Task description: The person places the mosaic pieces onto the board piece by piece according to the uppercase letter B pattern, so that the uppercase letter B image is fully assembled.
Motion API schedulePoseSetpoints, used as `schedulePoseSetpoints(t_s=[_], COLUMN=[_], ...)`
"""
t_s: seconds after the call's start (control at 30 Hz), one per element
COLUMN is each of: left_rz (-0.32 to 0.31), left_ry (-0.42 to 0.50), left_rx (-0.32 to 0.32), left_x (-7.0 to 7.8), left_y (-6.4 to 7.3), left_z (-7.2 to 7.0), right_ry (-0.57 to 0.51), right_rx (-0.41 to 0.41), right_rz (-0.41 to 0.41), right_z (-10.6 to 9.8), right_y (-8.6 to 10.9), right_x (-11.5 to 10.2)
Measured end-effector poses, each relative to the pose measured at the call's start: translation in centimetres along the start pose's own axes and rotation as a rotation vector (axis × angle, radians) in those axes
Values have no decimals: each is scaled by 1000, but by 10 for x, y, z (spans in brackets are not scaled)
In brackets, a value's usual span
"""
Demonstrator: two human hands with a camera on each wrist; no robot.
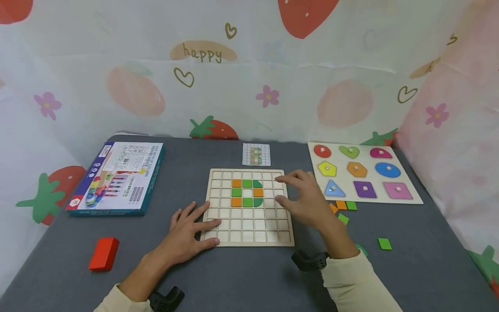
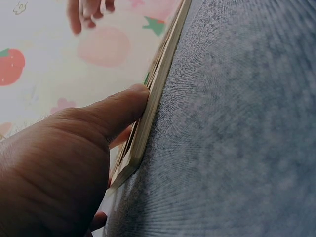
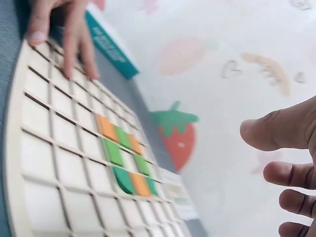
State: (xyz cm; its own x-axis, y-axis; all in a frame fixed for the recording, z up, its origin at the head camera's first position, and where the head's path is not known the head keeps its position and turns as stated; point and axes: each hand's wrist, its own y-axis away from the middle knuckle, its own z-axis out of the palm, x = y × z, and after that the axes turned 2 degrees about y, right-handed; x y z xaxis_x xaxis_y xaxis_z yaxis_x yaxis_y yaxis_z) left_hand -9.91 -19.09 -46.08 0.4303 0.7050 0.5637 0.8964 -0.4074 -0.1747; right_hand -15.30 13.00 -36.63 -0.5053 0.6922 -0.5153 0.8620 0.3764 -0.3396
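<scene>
The grid board [image 1: 249, 208] lies mid-table with orange and green tiles [image 1: 247, 192] in its far-centre cells. The left hand [image 1: 191, 234] rests flat on its near left corner, steadying it. The right hand [image 1: 302, 199] hovers over the right edge, fingers relaxed, holding nothing. Judging by this, a tile was just seated; next calls for fetching a loose tile [image 1: 384, 244] from the right

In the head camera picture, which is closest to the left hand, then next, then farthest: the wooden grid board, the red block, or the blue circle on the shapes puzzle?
1. Wooden grid board: the left hand rests on its near left corner.
2. Red block: on the table, off to the hand's left.
3. Blue circle: far right, on the shapes puzzle beyond the right hand.
</scene>
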Motion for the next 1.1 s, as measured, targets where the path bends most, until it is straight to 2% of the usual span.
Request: schedulePoseSetpoints(t_s=[0.27,0.43,0.6,0.8,0.93,1.1], left_rz=[0,1,-1,-2,0,1], left_ry=[4,7,7,5,0,-1], left_rx=[2,1,-3,0,0,4], left_x=[0,0,0,0,0,2], left_y=[0,0,0,1,0,0], left_z=[1,0,0,-1,-1,-1], right_ry=[6,-7,-4,-14,-21,21], right_rx=[94,100,63,-11,-62,-171], right_rz=[-3,41,106,179,224,291], right_z=[-41,-58,-65,-62,-59,-59], right_y=[30,50,69,86,92,95], right_x=[27,53,81,103,114,126])
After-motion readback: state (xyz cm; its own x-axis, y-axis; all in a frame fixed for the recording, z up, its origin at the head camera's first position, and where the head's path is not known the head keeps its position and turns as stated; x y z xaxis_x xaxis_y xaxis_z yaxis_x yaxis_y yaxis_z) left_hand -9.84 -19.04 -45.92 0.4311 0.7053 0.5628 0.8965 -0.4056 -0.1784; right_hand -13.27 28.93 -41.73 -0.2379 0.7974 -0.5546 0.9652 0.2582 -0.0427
